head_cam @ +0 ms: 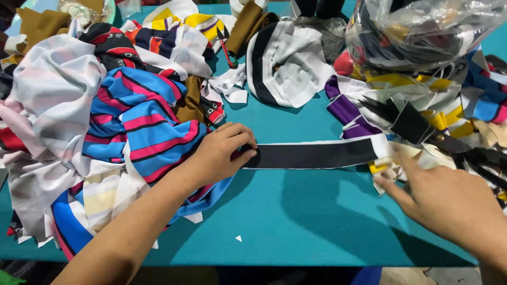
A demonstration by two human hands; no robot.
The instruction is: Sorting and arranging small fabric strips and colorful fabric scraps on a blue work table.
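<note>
A wide teal table [296, 221] fills almost the whole view, and its near edge runs along the bottom, with only a dark strip of floor under it. On the left side lies a big heap of fabric pieces [79, 132] (white, pink, and blue with pink and black stripes), which hangs a little over the table edge. On the right side there is a second pile of scraps [454, 105] in yellow, purple and white, and above it stands a clear plastic bag [422, 31] full of more scraps. Between the two piles, flat on the bare teal surface, lies a long black fabric strip [317, 154] with white edges. The left hand [222, 153] presses down on the left end of this strip with bent fingers. The right hand [449, 200] is open, and its fingers reach near the right end of the strip; the hand is blurred. Small red thread snips [228, 53] lie far back on the table.
</note>
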